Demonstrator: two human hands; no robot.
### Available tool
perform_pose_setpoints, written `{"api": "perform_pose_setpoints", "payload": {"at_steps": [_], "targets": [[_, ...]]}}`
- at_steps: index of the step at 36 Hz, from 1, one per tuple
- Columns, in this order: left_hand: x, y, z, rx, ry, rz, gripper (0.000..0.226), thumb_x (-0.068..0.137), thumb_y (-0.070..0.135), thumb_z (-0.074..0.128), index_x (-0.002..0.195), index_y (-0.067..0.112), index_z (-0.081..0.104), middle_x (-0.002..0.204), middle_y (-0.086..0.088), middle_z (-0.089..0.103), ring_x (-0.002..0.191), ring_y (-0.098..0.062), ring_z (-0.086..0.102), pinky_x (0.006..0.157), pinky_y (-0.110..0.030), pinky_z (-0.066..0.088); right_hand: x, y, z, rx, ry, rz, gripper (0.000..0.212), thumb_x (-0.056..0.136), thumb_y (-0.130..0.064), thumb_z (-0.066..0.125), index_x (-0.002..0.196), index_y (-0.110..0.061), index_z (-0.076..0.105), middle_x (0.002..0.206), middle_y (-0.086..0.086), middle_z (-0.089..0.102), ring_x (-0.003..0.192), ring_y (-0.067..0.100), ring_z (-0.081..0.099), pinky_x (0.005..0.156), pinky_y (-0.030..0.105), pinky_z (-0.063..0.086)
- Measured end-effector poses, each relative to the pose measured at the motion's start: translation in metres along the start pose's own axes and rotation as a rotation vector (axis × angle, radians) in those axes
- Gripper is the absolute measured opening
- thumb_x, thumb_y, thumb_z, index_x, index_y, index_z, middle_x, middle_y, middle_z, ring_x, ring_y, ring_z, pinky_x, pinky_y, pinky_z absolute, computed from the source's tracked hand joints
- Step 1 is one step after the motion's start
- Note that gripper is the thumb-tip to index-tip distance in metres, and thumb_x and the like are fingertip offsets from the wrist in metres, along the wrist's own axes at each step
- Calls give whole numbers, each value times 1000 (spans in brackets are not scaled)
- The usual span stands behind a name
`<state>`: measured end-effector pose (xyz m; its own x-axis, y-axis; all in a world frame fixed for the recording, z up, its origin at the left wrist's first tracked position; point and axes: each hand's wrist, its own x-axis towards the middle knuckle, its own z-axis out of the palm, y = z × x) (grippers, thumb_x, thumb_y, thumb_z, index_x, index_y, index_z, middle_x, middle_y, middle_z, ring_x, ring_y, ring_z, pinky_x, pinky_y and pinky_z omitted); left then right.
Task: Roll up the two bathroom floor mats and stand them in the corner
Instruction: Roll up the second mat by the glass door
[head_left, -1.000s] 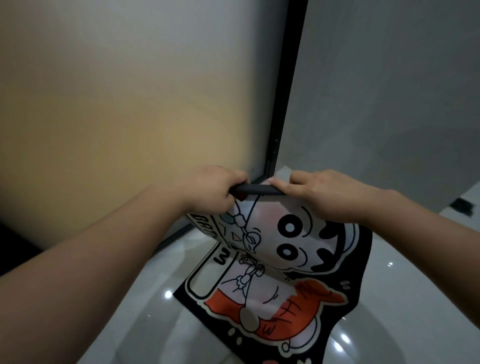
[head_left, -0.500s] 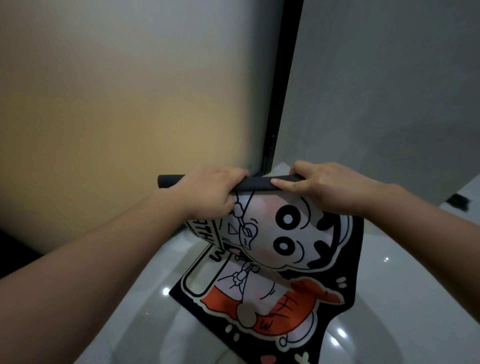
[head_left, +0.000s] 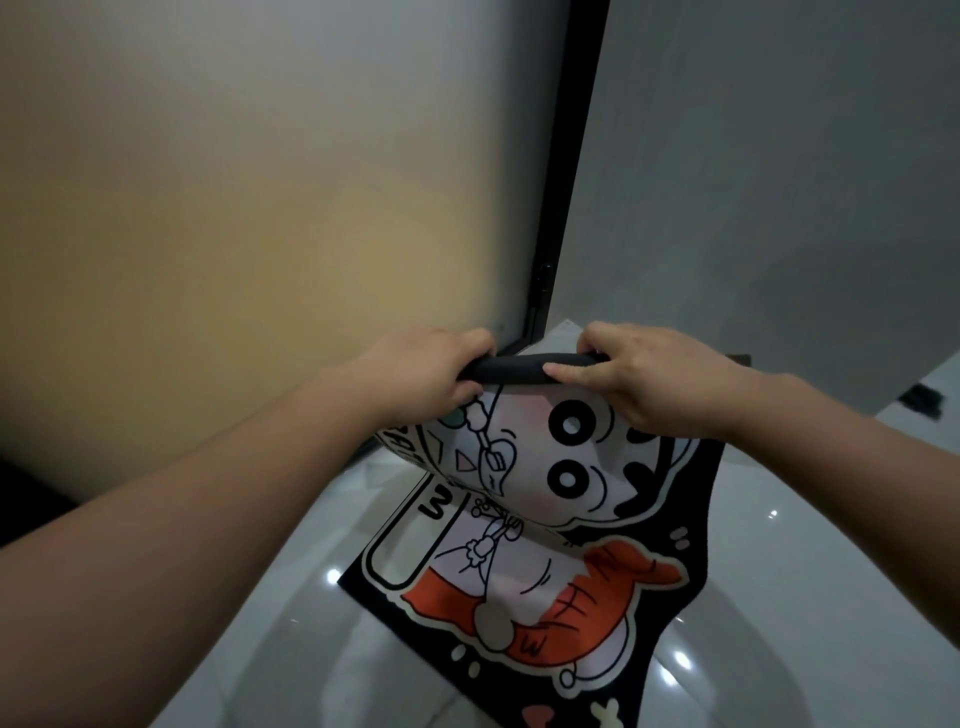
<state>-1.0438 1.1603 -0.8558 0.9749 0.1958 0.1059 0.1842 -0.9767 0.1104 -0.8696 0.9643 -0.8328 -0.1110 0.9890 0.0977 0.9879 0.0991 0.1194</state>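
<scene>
Head view
Mat (head_left: 545, 525): a black-bordered floor mat with a cartoon print. Its top edge is turned into a thin dark roll (head_left: 514, 370), lifted off the floor; the rest hangs down and bends onto the glossy pale floor (head_left: 810, 561), lower edge lying flat.
Left hand (head_left: 421, 374): forearm reaches in from the lower left, wrist about level, knuckles up. Fingers curled over the left end of the roll, thumb tucked beneath, clenched on it.
Right hand (head_left: 649, 379): forearm comes from the right edge, palm down over the mat's upper right part. Fingers hooked over the far side of the roll, thumb (head_left: 566, 371) laid along its near face, pinching it.
Black door frame (head_left: 566, 208): stands upright just behind the roll, between the two hands.
Frosted panel (head_left: 260, 208): left of the frame.
Grey wall (head_left: 779, 182): right of the frame.
</scene>
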Motion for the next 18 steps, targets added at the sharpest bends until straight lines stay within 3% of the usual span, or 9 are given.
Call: {"api": "perform_pose_setpoints", "payload": {"at_steps": [4,9,13,18], "targets": [[1,1,1,10,13,-56,17,85,34,55,95,29,41,69,7,47,63,-20,47,54,-31,33,3,0,3,249,53,130,50,88,-13,56,129,-40,51,97,-5,48,76,10,44,65,23,32],[4,9,6,-13,-31,-88,11,90,28,48,100,28,46,83,-5,59,74,-27,53,59,-34,41,9,-4,2,338,47,283,53,83,-14,60,127,-42,51,114,1,65,100,24,58,81,37,48],[0,6,9,-94,-62,-80,14,92,23,44,100,34,42,88,-5,59,77,-26,53,67,-41,48,13,-3,4,323,-9,365,73,78,-15,67,136,-34,26,98,3,69,88,27,60,73,38,48],[-4,4,14,-129,-18,-13,30,93,20,42,117,36,41,101,2,59,89,-20,52,68,-34,40,4,6,3,107,35,165,34,84,-25,61,116,-34,56,93,1,69,85,30,62,63,37,46]]}}
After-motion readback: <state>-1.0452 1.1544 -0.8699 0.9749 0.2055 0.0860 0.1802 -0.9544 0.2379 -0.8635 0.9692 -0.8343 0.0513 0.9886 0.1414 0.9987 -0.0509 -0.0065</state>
